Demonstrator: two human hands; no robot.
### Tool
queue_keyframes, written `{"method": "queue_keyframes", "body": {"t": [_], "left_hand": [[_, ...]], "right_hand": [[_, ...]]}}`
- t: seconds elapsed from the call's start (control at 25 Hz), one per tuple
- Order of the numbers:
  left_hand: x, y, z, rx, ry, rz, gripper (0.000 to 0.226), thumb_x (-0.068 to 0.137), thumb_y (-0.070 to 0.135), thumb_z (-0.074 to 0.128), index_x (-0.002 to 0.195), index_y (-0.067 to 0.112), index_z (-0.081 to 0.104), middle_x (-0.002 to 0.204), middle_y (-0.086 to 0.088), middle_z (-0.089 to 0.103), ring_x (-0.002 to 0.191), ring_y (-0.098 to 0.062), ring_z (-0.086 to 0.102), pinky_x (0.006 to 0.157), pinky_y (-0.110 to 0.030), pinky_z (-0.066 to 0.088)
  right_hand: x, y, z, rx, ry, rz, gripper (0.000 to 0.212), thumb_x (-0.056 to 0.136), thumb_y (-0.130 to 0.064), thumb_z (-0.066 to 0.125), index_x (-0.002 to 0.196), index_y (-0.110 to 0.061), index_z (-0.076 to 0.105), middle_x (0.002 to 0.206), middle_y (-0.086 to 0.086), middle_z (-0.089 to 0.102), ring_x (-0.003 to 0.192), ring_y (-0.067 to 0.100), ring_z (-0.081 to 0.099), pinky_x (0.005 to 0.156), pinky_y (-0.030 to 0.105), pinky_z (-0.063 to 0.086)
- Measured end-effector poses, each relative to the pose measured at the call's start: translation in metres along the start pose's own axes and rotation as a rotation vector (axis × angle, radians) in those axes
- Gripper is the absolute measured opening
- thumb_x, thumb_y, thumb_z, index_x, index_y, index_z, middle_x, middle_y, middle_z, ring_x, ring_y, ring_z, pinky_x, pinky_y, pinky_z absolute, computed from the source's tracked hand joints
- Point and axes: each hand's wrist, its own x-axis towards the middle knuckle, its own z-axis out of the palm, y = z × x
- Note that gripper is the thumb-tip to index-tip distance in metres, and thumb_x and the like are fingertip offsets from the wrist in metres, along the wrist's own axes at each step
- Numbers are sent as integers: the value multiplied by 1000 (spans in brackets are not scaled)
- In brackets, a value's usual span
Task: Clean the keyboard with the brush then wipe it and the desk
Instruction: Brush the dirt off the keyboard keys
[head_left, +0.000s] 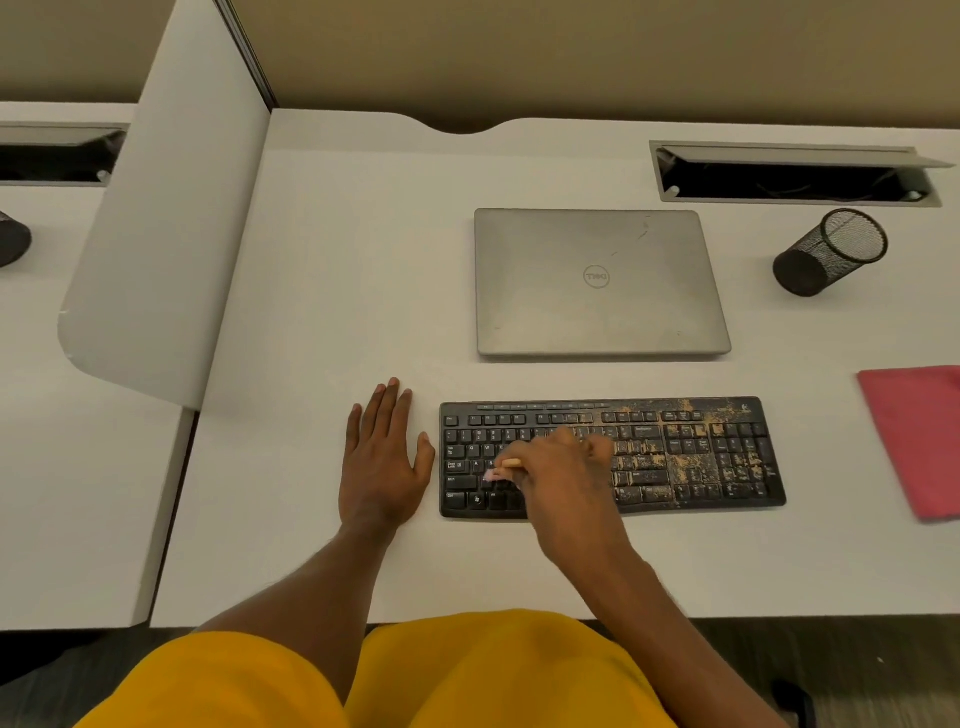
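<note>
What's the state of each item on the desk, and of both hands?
keyboard: right half dusty, left mostly clean
brush: gripped, on left keys
right hand: holds brush
left hand: flat on desk
laptop: closed
red cloth: lying untouched
mesh cup: upright, looks empty
cable hatch: open

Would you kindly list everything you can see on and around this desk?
desk: one, white, under everything
keyboard: one, black, tan dust on its right half, near front edge
brush: one, tan handle, over the keyboard's left keys
laptop: one, grey, closed, behind the keyboard
cloth: one, red, desk's right edge
mesh cup: one, black, far right
second mesh cup: one, black, neighbouring desk
divider: one, white, left
cable slot: one, grey, far right
yellow garment: one, lap
left grip: hand flat on desk, left of keyboard
right grip: hand holding the brush
</note>
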Motion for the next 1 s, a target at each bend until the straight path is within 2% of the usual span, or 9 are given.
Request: {"method": "queue_keyframes", "body": {"t": [0.16,0.28,0.36,0.48,0.72,0.88,1.0], "left_hand": [[0,0,0,-1,3,0,69,106,47,34,168,21,20,177,3,8,162,-8,-6,133,-42,2],[0,0,0,-7,5,2,69,106,46,35,168,21,20,177,3,8,162,-7,-7,133,-42,3],[1,1,0,-6,4,-1,69,105,47,35,168,21,20,177,3,8,162,-7,-7,133,-42,2],[1,1,0,0,4,-4,70,105,47,35,168,21,20,177,3,8,162,-7,-7,133,-41,2],[1,0,0,-6,-9,-4,70,105,49,32,168,21,20,177,3,7,162,-8,-6,133,-42,2],[1,1,-1,-7,-7,-4,70,105,49,32,168,21,20,177,2,8,162,-10,-4,133,-42,3],[1,1,-1,-3,-11,-8,69,105,49,33,168,21,19,177,3,7,162,-10,-4,133,-42,2]], "right_hand": [[-15,22,-8,-125,85,145,20,102,-25,51,114,-36,61,108,-11,68,111,18,49,90,42,22],[-14,14,-5,-25,151,80,16,101,-32,52,108,-36,66,103,-13,69,107,16,51,87,40,20],[-10,3,-1,59,83,0,21,102,-37,48,115,-38,65,108,-16,67,112,13,48,89,38,18],[-9,0,7,33,46,-42,22,103,-37,47,117,-40,63,109,-17,67,114,11,46,91,38,17],[-18,24,-2,-86,151,155,18,100,-24,56,108,-38,65,104,-13,69,108,16,51,87,39,18],[-12,14,1,159,127,68,19,100,-36,53,110,-38,69,103,-17,68,109,11,48,89,37,19],[-9,3,9,141,79,-16,20,101,-36,53,113,-41,67,107,-18,67,113,9,46,93,37,18]]}}
